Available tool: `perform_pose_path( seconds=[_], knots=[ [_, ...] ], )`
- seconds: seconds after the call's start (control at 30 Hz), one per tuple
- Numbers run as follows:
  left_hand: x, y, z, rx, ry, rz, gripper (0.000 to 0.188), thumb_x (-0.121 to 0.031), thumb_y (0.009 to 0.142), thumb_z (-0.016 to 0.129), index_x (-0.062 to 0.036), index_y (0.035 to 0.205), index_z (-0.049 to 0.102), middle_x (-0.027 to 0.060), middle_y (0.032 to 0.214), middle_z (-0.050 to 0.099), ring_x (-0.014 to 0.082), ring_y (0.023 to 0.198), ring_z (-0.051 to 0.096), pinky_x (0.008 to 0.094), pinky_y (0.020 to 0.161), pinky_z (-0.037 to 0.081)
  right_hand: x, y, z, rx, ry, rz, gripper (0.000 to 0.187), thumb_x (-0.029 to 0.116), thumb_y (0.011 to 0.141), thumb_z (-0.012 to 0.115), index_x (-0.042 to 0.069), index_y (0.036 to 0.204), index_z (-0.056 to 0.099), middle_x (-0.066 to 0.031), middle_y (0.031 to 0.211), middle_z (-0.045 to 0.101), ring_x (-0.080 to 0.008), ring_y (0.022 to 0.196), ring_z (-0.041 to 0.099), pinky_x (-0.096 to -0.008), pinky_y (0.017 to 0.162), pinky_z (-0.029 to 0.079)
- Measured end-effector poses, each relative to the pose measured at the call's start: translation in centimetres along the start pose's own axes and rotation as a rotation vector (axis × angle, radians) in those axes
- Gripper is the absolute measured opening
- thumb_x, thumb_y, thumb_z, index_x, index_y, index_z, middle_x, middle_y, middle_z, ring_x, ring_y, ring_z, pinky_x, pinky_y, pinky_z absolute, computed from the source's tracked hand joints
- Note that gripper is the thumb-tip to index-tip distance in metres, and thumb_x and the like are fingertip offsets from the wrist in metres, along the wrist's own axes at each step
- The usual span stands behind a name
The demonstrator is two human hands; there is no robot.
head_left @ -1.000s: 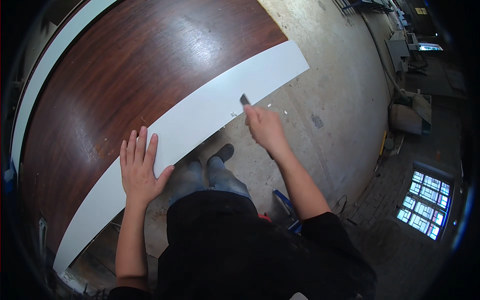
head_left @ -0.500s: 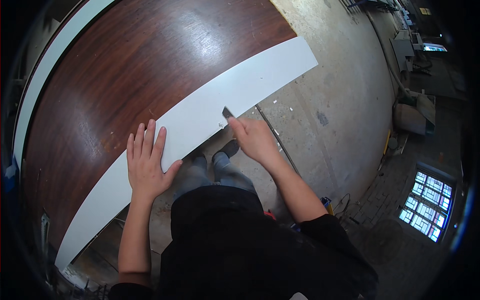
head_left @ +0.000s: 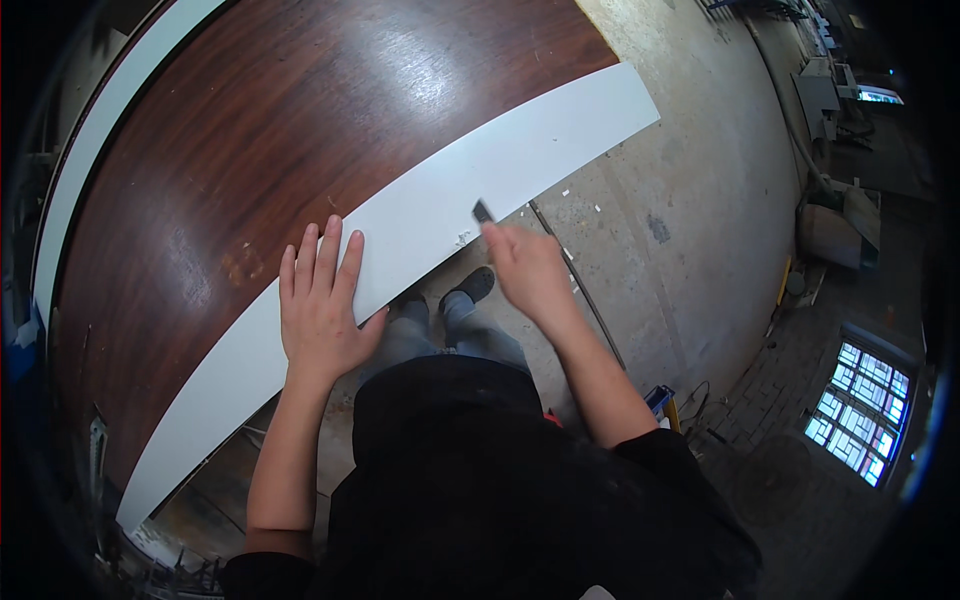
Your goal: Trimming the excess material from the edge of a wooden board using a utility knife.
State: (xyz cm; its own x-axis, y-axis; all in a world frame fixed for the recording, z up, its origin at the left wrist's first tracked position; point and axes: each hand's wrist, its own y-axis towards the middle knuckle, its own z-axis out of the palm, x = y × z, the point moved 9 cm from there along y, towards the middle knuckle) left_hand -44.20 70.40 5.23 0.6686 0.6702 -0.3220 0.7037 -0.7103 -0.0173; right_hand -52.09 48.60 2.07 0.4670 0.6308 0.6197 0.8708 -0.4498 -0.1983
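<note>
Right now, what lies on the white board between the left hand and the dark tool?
In the head view, mostly bare board shows between the left hand and tool, with small white scraps near the tool.

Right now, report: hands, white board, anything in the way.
Left hand flat on white board. Right hand grips dark tool by board's near edge. White chips near that edge, between hands.

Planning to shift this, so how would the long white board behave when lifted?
The white board is probably stiff, lying flat without visible ripples. It may slide, since the brown surface beneath looks glossy. Long and narrow, it might swing if lifted by one end.
</note>
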Motion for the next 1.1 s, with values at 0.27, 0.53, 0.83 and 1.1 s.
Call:
perform_pose_path(
  seconds=[0.27, 0.53, 0.83, 1.1],
  knots=[
    [0.5, -0.4, 0.1, 0.006, -0.008, -0.005, 0.095, -0.025, 0.064, 0.084, -0.0093, 0.148, 0.042, 0.0132, 0.159, 0.033, 0.0346, 0.146, 0.030, 0.0508, 0.120, 0.022, -0.4, 0.5, 0.0, 0.062, 0.109, 0.188, 0.047, 0.037, 0.102, 0.049, 0.000, 0.080, 0.066, -0.0248, 0.071, 0.061, -0.0450, 0.068, 0.062, -0.0479, 0.060, 0.048],
    [1.8, -1.1, -1.3, -0.154, -0.328, 0.066, 0.080, -0.010, 0.067, 0.057, 0.0007, 0.145, 0.042, 0.0218, 0.153, 0.040, 0.0395, 0.144, 0.036, 0.0533, 0.120, 0.021, 2.3, -2.2, 3.8, 0.070, 0.146, 0.094, 0.048, 0.035, 0.102, 0.053, -0.002, 0.073, 0.060, -0.0210, 0.061, 0.058, -0.0367, 0.059, 0.063, -0.0440, 0.057, 0.047],
    [5.1, -2.4, -1.3, -0.396, -0.781, -0.020, 0.074, -0.015, 0.069, 0.046, 0.0017, 0.141, 0.046, 0.0246, 0.152, 0.041, 0.0389, 0.142, 0.038, 0.0494, 0.119, 0.026, 6.0, -5.8, 7.6, 0.168, 0.239, -0.008, 0.042, 0.031, 0.100, 0.057, -0.001, 0.073, 0.059, -0.0231, 0.068, 0.059, -0.0438, 0.065, 0.060, -0.0479, 0.058, 0.046],
    [6.6, -3.4, -1.1, -0.507, -1.099, 0.038, 0.064, -0.019, 0.082, 0.046, 0.0017, 0.143, 0.043, 0.0209, 0.155, 0.037, 0.0363, 0.143, 0.037, 0.0462, 0.120, 0.023, 10.2, -8.5, 11.3, 0.260, 0.145, -0.140, 0.039, 0.029, 0.098, 0.059, 0.002, 0.070, 0.060, -0.0228, 0.066, 0.060, -0.0461, 0.065, 0.060, -0.0524, 0.057, 0.048]
  ],
)
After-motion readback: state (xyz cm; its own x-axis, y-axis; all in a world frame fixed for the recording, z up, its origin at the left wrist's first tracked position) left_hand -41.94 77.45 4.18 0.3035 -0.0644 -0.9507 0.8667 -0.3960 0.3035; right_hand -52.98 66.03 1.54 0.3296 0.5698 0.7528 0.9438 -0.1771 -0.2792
